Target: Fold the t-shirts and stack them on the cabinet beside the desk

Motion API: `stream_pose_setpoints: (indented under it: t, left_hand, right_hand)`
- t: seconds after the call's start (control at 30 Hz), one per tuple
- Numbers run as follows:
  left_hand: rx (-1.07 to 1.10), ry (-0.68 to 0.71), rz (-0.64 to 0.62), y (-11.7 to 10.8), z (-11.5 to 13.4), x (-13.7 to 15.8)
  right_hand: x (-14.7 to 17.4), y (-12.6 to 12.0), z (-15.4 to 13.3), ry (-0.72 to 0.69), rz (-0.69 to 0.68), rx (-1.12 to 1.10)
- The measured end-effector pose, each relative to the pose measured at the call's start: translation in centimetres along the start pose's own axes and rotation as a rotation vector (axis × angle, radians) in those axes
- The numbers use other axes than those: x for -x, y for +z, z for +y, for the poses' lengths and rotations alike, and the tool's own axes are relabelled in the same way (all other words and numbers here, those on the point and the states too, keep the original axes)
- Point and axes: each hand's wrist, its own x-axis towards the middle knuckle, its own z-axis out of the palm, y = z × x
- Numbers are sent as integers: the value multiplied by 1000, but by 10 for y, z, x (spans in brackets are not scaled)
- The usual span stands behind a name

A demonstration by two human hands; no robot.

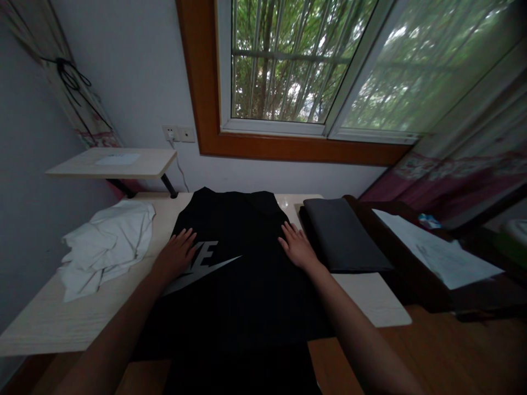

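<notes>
Left hand [175,252], right hand [297,245]: spread flat | black printed fabric garment [251,296] reaching pale wooden table [45,323]'s near edge | best smoothed outward, evenly

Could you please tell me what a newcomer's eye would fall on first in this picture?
Most likely the black shirt with its grey swoosh, spread across the middle of the table, the left hand and right hand laid on it. Next, perhaps, the bright window beyond the table, with green foliage outside, then the crumpled white cloth at the table's left.
</notes>
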Motion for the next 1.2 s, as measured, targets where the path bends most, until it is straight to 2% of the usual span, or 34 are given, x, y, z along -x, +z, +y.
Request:
stream_pose_setpoints:
  t: [0.4,0.6,0.77,0.93,1.2]
  left_hand:
    - [26,1,5,-6,0,-21]
    - [19,20,-2,-3,-4,-16]
    - [17,82,-6,-7,-15,-4]
    - [-6,122,9,-10,-23,19]
    - [-67,97,29,-7,-9,55]
  right_hand:
    - [-18,3,5,22,-31,57]
    - [7,-1,-1,8,40,57]
    - [40,-1,4,-69,106,33]
    - [58,-3,2,-95,123,36]
    - [66,-5,-14,-101,66,22]
